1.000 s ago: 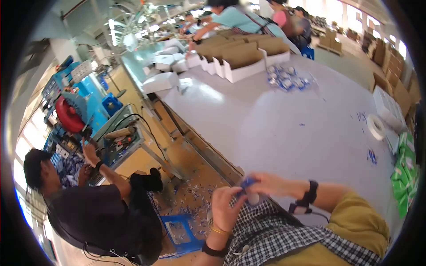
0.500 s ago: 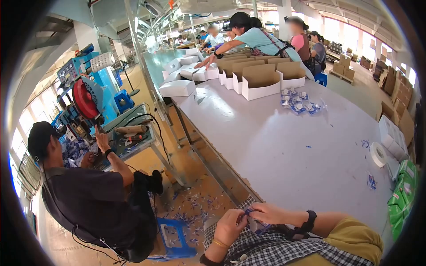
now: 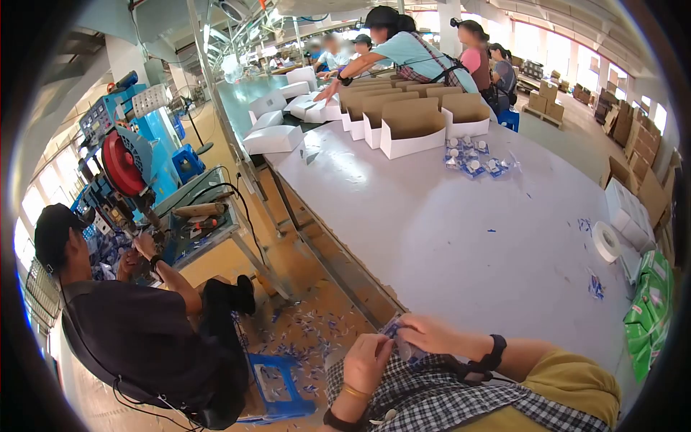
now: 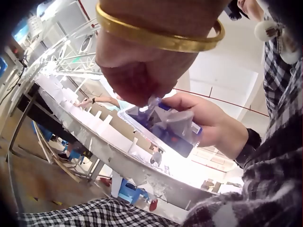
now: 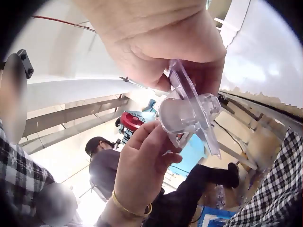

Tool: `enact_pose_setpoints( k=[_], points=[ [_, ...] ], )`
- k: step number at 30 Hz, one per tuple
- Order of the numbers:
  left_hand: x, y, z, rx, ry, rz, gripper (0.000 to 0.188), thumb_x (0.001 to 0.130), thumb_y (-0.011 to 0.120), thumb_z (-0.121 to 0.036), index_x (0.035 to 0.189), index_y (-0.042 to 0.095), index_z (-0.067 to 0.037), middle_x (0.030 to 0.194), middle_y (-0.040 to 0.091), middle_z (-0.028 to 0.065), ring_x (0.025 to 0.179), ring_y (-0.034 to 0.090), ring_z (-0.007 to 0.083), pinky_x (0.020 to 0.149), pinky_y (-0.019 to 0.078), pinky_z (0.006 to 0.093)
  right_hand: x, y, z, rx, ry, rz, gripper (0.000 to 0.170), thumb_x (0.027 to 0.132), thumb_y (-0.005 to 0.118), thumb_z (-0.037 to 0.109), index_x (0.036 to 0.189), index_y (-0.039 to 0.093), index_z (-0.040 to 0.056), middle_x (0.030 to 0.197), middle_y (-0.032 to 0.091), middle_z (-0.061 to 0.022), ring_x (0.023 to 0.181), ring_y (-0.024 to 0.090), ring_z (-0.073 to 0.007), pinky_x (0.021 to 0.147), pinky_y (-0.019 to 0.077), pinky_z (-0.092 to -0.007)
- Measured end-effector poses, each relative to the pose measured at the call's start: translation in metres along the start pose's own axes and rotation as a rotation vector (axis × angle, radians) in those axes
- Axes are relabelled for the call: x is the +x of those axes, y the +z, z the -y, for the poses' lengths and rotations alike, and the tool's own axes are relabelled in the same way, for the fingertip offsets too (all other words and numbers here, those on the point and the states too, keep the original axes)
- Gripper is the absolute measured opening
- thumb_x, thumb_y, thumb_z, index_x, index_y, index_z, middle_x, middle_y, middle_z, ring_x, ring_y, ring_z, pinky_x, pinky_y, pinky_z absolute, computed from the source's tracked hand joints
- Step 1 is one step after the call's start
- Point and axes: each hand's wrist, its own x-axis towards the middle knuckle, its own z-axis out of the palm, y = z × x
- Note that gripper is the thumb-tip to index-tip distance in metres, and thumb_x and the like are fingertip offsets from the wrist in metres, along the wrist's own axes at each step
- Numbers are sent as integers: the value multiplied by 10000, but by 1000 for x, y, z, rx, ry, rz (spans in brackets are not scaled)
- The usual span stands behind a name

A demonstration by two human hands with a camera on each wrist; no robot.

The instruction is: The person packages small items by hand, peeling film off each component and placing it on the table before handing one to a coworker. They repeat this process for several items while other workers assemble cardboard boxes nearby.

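Both hands hold a small clear plastic blister pack with a blue printed card and a round, cup-shaped bulge, close in front of the checked apron. My right hand grips one side, its thumb and fingers on the pack's edge. On the other side, the fingertips of my left hand pinch the pack near its bulge. In the left wrist view the blister pack shows its blue card and flat edge, and the left fingertips are partly hidden behind the hand.
The grey table bears similar blister packs, white open boxes, a tape roll and a green bag. Left, a seated person works at a blue machine; blue scraps litter the floor near a blue stool.
The head view has shifted, and both hands sit lower in it than a second ago, still holding the blister pack. The seated person's raised hand has come down to the machine.
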Motion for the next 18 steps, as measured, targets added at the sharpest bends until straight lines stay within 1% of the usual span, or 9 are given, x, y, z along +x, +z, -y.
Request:
enact_pose_setpoints(
  k=[3,5,6,8,9,11,12,14,18],
  points=[
    [3,-1,5,26,-31,-9,99,796,673,-33,882,626,-29,812,608,114,667,602,233,593,492,321,0,10,-1,82,11,69,225,922,519,229,962,565,13,777,594,-141,670,574,-255,584,433,-348],
    [8,-2,12,230,186,-170,110,784,691,-36,877,633,-31,803,601,113,673,600,225,587,488,316,1,14,-4,149,-21,6,244,925,519,255,974,568,21,785,596,-138,683,578,-257,592,436,-351],
    [6,-3,12,229,188,-165,110,784,691,-36,877,633,-31,803,601,113,673,600,225,587,488,316,0,15,-3,152,-17,2,244,925,519,255,974,568,21,785,596,-138,683,578,-257,592,436,-351],
    [3,-3,9,131,71,-112,131,764,713,-40,874,641,-30,810,605,108,671,598,215,584,487,306,-1,13,2,127,-5,22,250,929,514,265,967,567,23,792,594,-128,683,568,-239,599,432,-345],
    [1,-2,8,124,77,-107,131,764,713,-40,874,641,-30,810,605,108,671,598,215,584,487,306,-2,12,3,123,-1,13,250,929,514,265,967,567,23,792,594,-128,683,568,-239,599,432,-345],
    [-2,0,7,-8,-27,-54,146,758,728,-54,872,641,-23,808,609,104,659,597,203,584,485,295,-3,11,6,167,75,104,236,934,510,254,958,567,26,787,584,-113,684,561,-222,604,428,-340],
    [-3,0,7,-11,-23,-50,146,758,728,-54,872,641,-23,808,609,104,659,597,203,584,485,295,-5,9,8,164,82,125,231,936,509,251,955,564,27,778,572,-101,686,560,-214,606,427,-336],
    [-5,-1,7,-98,-147,-12,157,759,738,-68,869,637,-16,789,607,101,641,595,196,576,480,289,-5,11,1,177,57,116,230,937,507,250,952,562,27,777,568,-101,690,560,-214,608,426,-336],
    [-6,0,10,-94,-115,9,139,779,721,-68,871,633,-14,765,598,100,630,596,197,567,477,291,-8,9,5,208,82,128,225,934,510,242,950,558,23,780,562,-106,700,559,-213,613,426,-341]
  ],
)
